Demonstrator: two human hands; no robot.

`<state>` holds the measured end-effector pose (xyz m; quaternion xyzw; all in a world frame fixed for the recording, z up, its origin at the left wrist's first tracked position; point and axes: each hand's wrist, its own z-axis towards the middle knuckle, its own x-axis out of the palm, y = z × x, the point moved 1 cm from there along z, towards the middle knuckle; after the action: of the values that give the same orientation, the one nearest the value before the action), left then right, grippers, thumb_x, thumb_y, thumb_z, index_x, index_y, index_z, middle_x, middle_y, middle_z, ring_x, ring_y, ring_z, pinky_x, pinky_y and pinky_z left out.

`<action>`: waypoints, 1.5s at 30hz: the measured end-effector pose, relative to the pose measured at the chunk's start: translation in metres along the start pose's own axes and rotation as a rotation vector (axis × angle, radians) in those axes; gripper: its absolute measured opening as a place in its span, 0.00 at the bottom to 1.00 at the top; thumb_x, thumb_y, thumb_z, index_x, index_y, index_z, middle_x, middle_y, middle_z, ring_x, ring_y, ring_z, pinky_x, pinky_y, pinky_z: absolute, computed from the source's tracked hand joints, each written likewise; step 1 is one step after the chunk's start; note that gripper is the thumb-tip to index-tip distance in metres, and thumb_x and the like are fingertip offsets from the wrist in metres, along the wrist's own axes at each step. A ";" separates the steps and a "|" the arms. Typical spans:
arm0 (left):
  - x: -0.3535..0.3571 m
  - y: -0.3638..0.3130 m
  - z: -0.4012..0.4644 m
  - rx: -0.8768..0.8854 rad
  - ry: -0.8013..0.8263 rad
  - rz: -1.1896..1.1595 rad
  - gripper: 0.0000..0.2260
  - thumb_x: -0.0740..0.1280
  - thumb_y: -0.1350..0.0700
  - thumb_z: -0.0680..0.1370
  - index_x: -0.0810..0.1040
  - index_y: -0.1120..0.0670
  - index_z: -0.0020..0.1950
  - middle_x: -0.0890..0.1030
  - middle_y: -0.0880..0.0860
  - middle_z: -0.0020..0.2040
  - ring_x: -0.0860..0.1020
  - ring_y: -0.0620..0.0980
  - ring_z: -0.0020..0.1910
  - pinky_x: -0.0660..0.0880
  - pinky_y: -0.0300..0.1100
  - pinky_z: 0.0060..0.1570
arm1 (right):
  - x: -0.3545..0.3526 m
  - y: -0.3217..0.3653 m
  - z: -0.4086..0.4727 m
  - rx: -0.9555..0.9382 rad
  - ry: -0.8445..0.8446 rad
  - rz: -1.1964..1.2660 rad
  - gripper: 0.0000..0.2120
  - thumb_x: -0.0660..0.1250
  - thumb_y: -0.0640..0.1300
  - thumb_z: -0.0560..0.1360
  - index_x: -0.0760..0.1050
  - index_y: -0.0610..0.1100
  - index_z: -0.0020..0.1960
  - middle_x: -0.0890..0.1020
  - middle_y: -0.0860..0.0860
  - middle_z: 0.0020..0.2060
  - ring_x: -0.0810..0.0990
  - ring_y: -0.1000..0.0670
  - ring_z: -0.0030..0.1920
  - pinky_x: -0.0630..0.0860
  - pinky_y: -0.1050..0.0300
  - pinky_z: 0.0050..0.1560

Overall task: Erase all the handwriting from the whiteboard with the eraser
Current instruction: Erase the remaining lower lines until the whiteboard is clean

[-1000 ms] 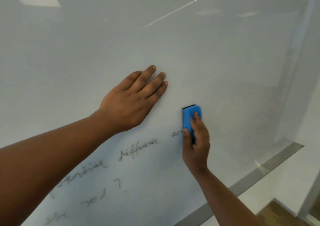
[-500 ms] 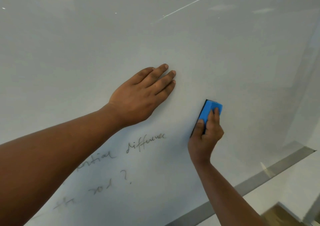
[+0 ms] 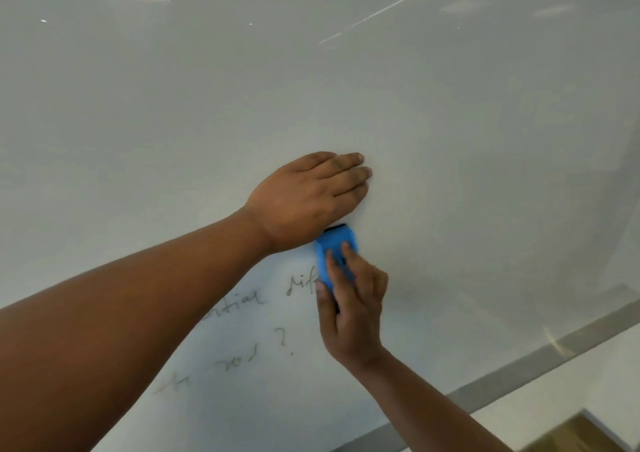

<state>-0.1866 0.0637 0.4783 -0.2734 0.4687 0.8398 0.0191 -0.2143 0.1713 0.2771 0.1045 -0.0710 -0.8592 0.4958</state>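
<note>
The whiteboard (image 3: 450,139) fills most of the view, tilted. My right hand (image 3: 353,316) grips a blue eraser (image 3: 330,250) with a black felt edge and presses it against the board, over the end of a written word. My left hand (image 3: 308,198) lies flat on the board just above the eraser, fingers together and holding nothing. Grey handwriting (image 3: 252,299) runs down to the left of the eraser, in a few lines, the lowest ending in a question mark (image 3: 282,339). My left forearm hides part of the writing.
The board's grey metal frame (image 3: 519,368) runs along its lower right edge. Beyond it are a white wall surface (image 3: 571,389) and a patch of wooden floor (image 3: 581,434) in the bottom right corner.
My right hand slid the eraser leftwards, from right of the written word onto it; most of that word's letters are gone or covered. My left hand stayed flat on the board.
</note>
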 end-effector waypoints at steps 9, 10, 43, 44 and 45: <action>-0.034 0.047 -0.091 -0.247 -0.170 0.244 0.20 0.62 0.53 0.84 0.71 0.53 0.77 0.69 0.56 0.78 0.69 0.62 0.75 0.70 0.54 0.64 | 0.011 0.007 0.004 0.092 -0.146 -0.059 0.18 0.64 0.42 0.82 0.73 0.40 0.71 0.73 0.43 0.67 0.71 0.42 0.63 0.74 0.44 0.60; -0.038 0.051 -0.096 -0.269 -0.171 0.262 0.21 0.62 0.52 0.84 0.70 0.53 0.78 0.68 0.56 0.78 0.69 0.63 0.75 0.70 0.54 0.64 | 0.018 0.021 -0.005 -0.028 -0.075 -0.040 0.18 0.64 0.44 0.82 0.73 0.42 0.71 0.73 0.45 0.67 0.71 0.42 0.63 0.75 0.43 0.59; -0.040 0.052 -0.147 -0.227 -0.178 0.325 0.21 0.63 0.56 0.84 0.71 0.57 0.77 0.70 0.59 0.77 0.67 0.63 0.76 0.70 0.55 0.69 | 0.028 0.010 0.003 0.037 -0.184 0.002 0.20 0.64 0.45 0.80 0.72 0.38 0.70 0.69 0.43 0.62 0.69 0.39 0.59 0.73 0.40 0.57; -0.039 0.052 -0.148 -0.222 -0.170 0.329 0.21 0.63 0.56 0.84 0.70 0.57 0.77 0.69 0.59 0.77 0.67 0.64 0.77 0.70 0.55 0.69 | 0.033 0.017 -0.004 0.065 -0.188 0.030 0.21 0.65 0.44 0.80 0.71 0.38 0.70 0.69 0.43 0.62 0.69 0.38 0.59 0.73 0.40 0.58; -0.039 0.052 -0.148 -0.217 -0.158 0.330 0.22 0.62 0.56 0.84 0.69 0.57 0.78 0.68 0.59 0.78 0.66 0.63 0.77 0.70 0.55 0.70 | 0.039 0.028 -0.017 0.048 -0.159 0.053 0.22 0.65 0.44 0.80 0.70 0.38 0.71 0.68 0.43 0.63 0.69 0.38 0.59 0.73 0.42 0.60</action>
<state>-0.1032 -0.0752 0.4763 -0.1264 0.4110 0.8959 -0.1116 -0.2058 0.1239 0.2628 0.0461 -0.1335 -0.8494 0.5086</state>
